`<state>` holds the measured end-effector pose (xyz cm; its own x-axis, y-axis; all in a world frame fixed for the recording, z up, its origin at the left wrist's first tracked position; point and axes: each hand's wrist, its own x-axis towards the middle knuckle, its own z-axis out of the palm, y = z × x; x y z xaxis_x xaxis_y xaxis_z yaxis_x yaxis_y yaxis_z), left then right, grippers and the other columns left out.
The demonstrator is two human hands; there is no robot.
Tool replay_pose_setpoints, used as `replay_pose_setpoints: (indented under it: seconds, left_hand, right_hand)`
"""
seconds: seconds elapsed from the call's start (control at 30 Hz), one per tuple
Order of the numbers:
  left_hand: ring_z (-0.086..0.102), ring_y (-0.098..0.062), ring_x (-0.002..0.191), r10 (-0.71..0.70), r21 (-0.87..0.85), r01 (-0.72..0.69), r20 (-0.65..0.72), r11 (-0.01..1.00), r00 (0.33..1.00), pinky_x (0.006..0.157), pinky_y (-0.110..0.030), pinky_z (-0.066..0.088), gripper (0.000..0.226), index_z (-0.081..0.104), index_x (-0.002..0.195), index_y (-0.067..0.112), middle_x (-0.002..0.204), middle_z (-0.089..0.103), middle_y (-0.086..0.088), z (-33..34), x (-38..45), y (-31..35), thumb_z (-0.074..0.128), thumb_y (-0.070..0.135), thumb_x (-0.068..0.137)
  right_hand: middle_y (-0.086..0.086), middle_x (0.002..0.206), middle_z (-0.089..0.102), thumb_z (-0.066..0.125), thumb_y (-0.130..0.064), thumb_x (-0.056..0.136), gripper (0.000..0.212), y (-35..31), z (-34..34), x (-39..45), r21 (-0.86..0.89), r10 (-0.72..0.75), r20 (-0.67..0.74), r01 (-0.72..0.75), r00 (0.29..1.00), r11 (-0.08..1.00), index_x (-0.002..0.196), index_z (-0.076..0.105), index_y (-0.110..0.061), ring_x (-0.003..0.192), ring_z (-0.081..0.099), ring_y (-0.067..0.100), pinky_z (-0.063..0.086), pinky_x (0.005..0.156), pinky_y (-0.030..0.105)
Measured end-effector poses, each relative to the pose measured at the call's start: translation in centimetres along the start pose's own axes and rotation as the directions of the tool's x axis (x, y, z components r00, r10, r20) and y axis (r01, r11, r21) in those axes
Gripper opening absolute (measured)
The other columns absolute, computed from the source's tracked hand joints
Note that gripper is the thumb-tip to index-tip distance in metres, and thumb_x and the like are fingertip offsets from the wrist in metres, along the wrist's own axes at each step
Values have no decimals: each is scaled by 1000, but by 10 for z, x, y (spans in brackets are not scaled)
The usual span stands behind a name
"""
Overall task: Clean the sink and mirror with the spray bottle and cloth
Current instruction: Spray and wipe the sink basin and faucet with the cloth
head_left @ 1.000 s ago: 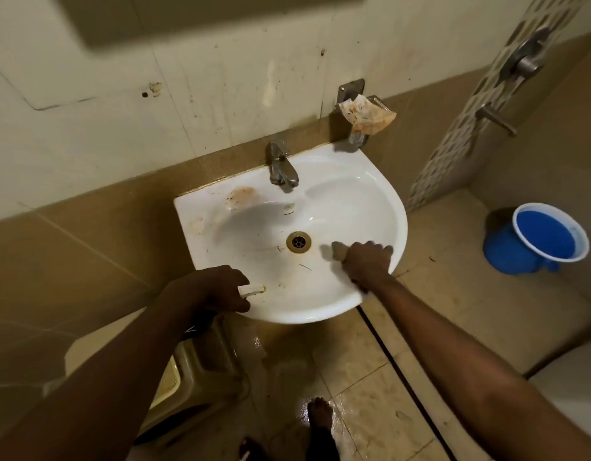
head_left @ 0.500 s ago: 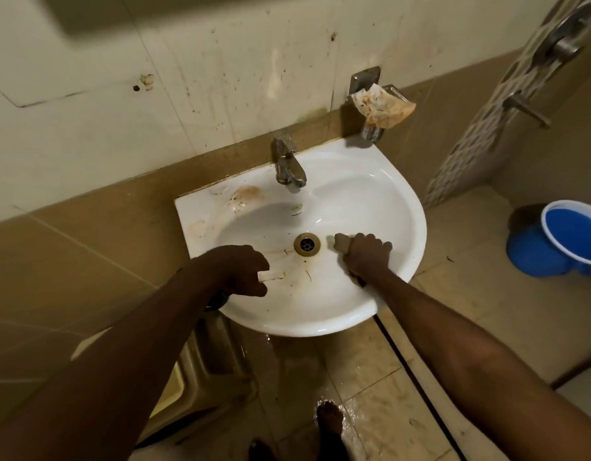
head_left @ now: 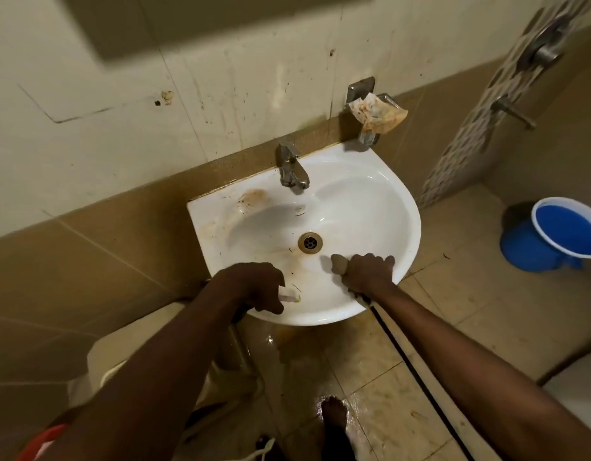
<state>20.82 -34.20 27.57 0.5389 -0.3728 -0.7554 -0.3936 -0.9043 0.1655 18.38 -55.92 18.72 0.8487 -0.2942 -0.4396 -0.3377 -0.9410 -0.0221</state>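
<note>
Against half a second back, draws the left hand [head_left: 254, 287] out of the bowl to the lower-left rim of the sink [head_left: 410, 221], fingers curled round a small pale thing [head_left: 289, 298] poking toward the centre. Cannot tell whether this is the nozzle of the spray bottle, with the rest hidden under the hand. Keeps the right hand [head_left: 367, 274] inside the bowl, clenched on a greyish wad of cloth [head_left: 338, 263], now just below and right of the drain [head_left: 310, 242] rather than level with it. Reads as mid-scrub on the near slope of the bowl, with little ground gained. Leaves the brown stain [head_left: 251, 197] on the upper-left ledge untouched, likewise the faint streaks left of the drain. Shows nothing done on the mirror [head_left: 187, 21], seemingly the blurred dark strip at the top left of the frame. For room: open bowl toward the top of the frame as far as the tap [head_left: 292, 171], jutting over the back and needing to be worked round. Little slack at the right rim, with knuckles almost on it. Just above the sink's upper-right corner, a wall holder with crumpled paper [head_left: 377, 114], likely to snag a wide sweep. Well apart at the right edge, a blue bucket [head_left: 567, 237]. At bottom centre, a bare foot [head_left: 334, 410] on wet floor, calling for steady footing.
</note>
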Motion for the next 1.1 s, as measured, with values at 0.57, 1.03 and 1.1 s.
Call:
replay_pose_setpoints:
  seconds: [0.57,1.03,1.1]
  left_hand:
    - [60,-24,107,-102,71,106,-55,992,993,92,-31,49,46,62,116,14,120,62,-3,0,-20,-75,66,42,80]
    - [60,-24,109,-111,51,113,-30,992,993,95,-35,49,47,60,120,12,125,62,-9,4,-20,-82,67,38,81]
    - [60,-24,107,-112,39,114,-44,993,993,92,-33,50,51,59,121,12,125,61,-7,7,-20,-78,70,37,78]
  right_hand:
    - [3,99,65,49,-30,89,22,-121,31,-101,264,-24,-184,73,983,962,111,52,-26,96,57,30,31,76,39]
    - [0,80,65,71,-16,71,19,-140,46,-120,317,154,-494,12,856,948,87,64,-23,71,58,28,31,67,35]
    - [0,88,65,55,-23,83,9,-145,36,-106,339,85,-299,23,951,941,89,60,-19,86,59,27,28,75,38]
